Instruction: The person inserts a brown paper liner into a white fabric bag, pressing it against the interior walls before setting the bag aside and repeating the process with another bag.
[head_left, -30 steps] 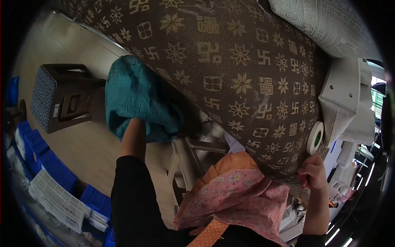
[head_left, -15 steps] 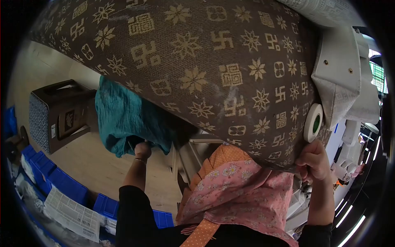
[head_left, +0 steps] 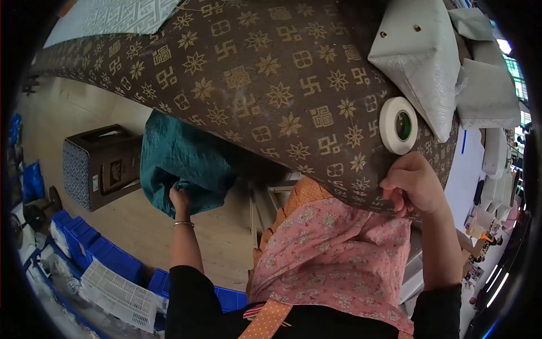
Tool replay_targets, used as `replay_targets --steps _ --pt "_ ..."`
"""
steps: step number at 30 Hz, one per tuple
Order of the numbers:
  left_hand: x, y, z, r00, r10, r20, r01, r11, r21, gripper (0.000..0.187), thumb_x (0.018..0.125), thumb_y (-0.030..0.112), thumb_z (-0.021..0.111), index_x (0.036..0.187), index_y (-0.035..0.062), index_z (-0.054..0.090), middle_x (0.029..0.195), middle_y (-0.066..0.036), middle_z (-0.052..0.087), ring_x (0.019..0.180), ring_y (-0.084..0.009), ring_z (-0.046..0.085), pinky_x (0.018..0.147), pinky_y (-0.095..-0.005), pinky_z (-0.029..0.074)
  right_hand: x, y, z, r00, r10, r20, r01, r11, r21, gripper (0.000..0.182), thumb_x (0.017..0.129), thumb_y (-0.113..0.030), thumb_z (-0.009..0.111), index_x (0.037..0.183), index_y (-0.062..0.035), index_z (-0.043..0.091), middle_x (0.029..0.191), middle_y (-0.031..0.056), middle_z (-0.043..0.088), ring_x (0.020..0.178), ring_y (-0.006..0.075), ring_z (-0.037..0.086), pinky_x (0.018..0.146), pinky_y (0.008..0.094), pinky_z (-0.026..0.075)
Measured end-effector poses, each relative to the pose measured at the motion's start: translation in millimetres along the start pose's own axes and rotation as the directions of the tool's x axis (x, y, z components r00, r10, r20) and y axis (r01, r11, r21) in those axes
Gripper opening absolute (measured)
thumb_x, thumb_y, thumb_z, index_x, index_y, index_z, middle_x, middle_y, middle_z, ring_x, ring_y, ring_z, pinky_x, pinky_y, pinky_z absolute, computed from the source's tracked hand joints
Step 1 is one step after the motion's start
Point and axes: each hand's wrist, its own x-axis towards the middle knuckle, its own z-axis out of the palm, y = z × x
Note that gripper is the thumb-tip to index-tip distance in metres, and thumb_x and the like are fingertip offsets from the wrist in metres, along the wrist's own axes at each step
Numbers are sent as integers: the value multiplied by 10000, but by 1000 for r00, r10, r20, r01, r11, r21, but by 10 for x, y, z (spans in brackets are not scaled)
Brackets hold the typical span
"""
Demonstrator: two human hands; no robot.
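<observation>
- Nearest us is the pink floral apron (head_left: 333, 254), with an orange dotted strap (head_left: 266, 323), between two black sleeves.
- Our right hand (head_left: 416, 183) is at the near edge of the desk (head_left: 265, 96), fingers curled and thumb close to the forefinger – we cannot tell whether they pinch the edge.
- Just beyond that hand we see the tape roll (head_left: 388, 125), a white ring with a green core, on the desk near its right corner.
- The desk top is brown, printed with pale stars and geometric figures.
- Our left hand (head_left: 179, 199) reaches out below the desk's left edge, a bangle (head_left: 184, 224) on its wrist. Its fingers are bent against the lower folds of the teal cloth bag (head_left: 183, 158); the tips are partly hidden, so we cannot tell whether they pinch it.
- The bag is below the desk edge, above the pale floor (head_left: 144, 229).
- Past the bag, close beside it, we find a brown stool (head_left: 116, 166) with a blue-patterned panel.
- Blue bins (head_left: 116, 260) line the lower left, a pale printed sheet (head_left: 121, 296) beside them.
- At the desk's right side lies a grey-white padded piece (head_left: 415, 62) with two eyelets.
- At the far left of the desk – a pale patterned fabric (head_left: 113, 14).
</observation>
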Motion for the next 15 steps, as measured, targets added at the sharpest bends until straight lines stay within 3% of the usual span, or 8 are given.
replay_targets --steps 5,8,9,11,12,14,15 --pt "-299 566 -104 999 11 -30 -10 1000 21 372 789 1 473 1091 -67 679 1007 -248 700 921 -350 669 856 -395 501 41 24 -28 997 -36 69 39 998 -43 237 782 -158 639 638 30 657 521 92 603 383 153 577 339 233 384" --pt "-131 188 -342 996 -75 -47 42 873 -487 365 853 2 428 1133 -61 655 1018 -126 682 913 -257 630 826 -353 519 43 61 -9 996 -58 73 62 997 -49 234 783 -165 638 640 19 656 515 81 597 383 146 577 332 228 378" --pt "-215 350 -464 996 -72 -51 39 875 -482 365 853 2 428 1133 -61 655 1018 -126 682 913 -257 630 826 -353 519 41 77 5 995 -80 57 83 995 -55 236 784 -168 637 639 18 654 515 81 597 385 143 578 328 225 375" --pt "-449 909 -770 927 -366 -76 179 612 -771 351 876 15 432 1138 -52 656 1043 -127 681 937 -245 621 813 -333 519 42 81 23 993 -111 46 114 991 -66 238 785 -170 635 638 16 653 514 80 597 386 140 579 325 223 372" --pt "-453 800 -784 926 -369 -81 177 613 -770 351 876 15 432 1138 -52 656 1043 -127 681 937 -245 621 813 -333 519 39 85 28 993 -110 40 112 992 -51 240 785 -170 635 633 14 650 511 80 594 383 141 577 321 221 369" --pt "-392 552 -763 970 -179 -166 3 688 -725 335 890 36 446 1144 -47 647 1082 -123 671 952 -242 617 852 -326 506 42 65 26 993 -112 29 113 993 -34 242 786 -170 634 628 12 647 507 80 592 379 141 575 318 219 366" --pt "-404 603 -751 970 -177 -164 3 688 -726 335 890 36 446 1144 -47 647 1082 -123 671 952 -242 617 852 -326 506 46 53 20 996 -89 33 90 995 -41 244 783 -171 635 624 14 643 502 82 589 371 144 569 317 220 366"
